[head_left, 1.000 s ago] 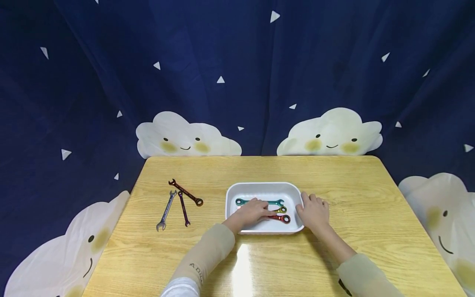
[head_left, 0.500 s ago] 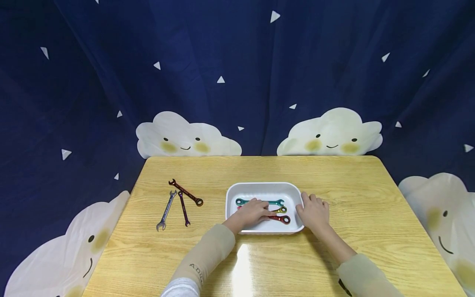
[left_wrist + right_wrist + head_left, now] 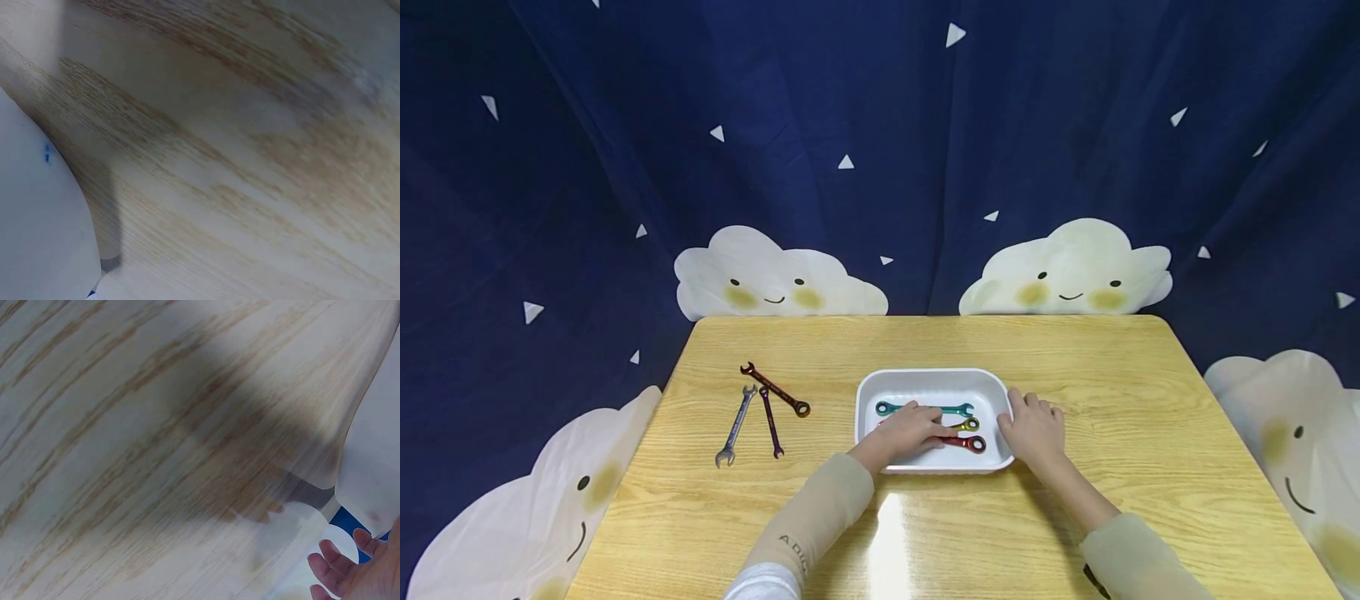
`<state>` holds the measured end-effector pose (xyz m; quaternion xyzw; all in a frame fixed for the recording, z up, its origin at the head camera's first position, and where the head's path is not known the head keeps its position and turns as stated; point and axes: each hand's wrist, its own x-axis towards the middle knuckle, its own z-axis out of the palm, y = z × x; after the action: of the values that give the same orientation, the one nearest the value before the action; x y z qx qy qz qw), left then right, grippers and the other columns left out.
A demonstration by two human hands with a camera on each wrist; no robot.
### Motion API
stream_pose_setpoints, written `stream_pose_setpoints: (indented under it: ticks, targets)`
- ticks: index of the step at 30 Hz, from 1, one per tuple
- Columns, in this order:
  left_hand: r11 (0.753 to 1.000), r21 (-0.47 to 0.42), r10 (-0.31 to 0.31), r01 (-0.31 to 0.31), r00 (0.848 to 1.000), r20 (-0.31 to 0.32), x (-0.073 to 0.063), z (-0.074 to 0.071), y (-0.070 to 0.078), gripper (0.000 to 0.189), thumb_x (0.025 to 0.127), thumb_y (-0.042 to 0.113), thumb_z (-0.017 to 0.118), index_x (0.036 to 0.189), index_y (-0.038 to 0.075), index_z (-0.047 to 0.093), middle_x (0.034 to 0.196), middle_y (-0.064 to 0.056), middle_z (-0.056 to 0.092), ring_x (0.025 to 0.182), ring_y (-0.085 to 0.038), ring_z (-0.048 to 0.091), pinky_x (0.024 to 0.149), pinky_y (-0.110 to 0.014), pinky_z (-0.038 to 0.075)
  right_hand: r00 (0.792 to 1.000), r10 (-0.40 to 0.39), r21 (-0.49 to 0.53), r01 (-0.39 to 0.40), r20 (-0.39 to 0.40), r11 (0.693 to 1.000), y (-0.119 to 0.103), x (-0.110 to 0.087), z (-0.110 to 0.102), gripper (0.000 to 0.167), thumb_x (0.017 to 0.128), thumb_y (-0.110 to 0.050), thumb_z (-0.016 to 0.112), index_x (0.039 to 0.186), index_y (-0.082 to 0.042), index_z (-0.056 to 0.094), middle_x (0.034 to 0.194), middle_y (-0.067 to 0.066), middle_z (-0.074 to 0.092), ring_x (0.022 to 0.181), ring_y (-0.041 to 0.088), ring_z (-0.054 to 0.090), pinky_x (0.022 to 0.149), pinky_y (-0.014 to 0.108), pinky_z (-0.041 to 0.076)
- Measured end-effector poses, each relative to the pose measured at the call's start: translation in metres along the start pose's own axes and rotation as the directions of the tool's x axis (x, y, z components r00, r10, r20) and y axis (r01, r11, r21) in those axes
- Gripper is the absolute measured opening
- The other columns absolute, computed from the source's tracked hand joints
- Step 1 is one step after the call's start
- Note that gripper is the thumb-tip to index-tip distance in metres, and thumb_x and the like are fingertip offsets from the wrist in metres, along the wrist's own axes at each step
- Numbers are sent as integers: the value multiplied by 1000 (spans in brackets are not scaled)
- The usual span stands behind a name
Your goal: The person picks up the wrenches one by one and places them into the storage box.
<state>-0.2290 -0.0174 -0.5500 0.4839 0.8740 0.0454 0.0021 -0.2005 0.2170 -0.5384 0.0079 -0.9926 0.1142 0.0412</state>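
A white tray [image 3: 934, 379] stands on the table with a teal ratchet wrench [image 3: 957, 409], a yellow wrench [image 3: 971, 424] and a red ratchet wrench [image 3: 976, 444] lying in it. My left hand [image 3: 912, 428] reaches into the tray over the yellow and red ones and appears to pinch the red wrench; its fingertips are partly hidden. With the thumb inside the wall and the fingers outside, my right hand [image 3: 1037, 427] grips the tray's right rim. Its fingers [image 3: 331, 565] also show beside the tray in the right wrist view. The left wrist view catches no hand.
Left of the tray lie a silver open-ended wrench [image 3: 737, 425], a small purple wrench [image 3: 772, 422] and a dark red-orange wrench [image 3: 777, 390], close together. They rest on a wooden table [image 3: 970, 533]. Behind it hangs a dark blue curtain [image 3: 895, 100] with clouds.
The red wrench has shifted very slightly toward me under my left hand. Both hands and the tray have stayed nearly still.
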Motion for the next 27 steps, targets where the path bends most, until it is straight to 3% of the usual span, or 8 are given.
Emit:
stream_pose_setpoints:
  ticks: [9, 19, 27]
  targets:
    - [1000, -13, -12, 12, 1000, 27, -2, 0, 0, 34, 89, 38, 54, 123, 34, 58, 91, 9, 49, 82, -5, 49, 75, -23, 35, 1000, 3, 5, -3, 1, 1000, -1, -1, -1, 42, 86, -29, 46, 120, -5, 47, 104, 24, 53, 96, 44, 50, 85, 58, 31]
    - [999, -36, -28, 29, 999, 16, -3, -9, -1, 37, 90, 39, 53, 126, 31, 55, 92, 8, 49, 81, -5, 48, 77, -25, 35, 1000, 5, 7, -5, 8, 1000, -1, 0, 0, 43, 87, -29, 46, 122, -5, 46, 106, 24, 53, 97, 43, 49, 85, 58, 30]
    - [993, 108, -29, 37, 996, -79, -8, -19, -1, 33, 91, 37, 51, 123, 30, 58, 96, 7, 50, 87, -9, 51, 80, -29, 36, 1000, 11, 14, -11, 22, 1000, -1, 0, 0, 44, 87, -29, 46, 124, -5, 46, 107, 24, 52, 98, 43, 49, 86, 58, 29]
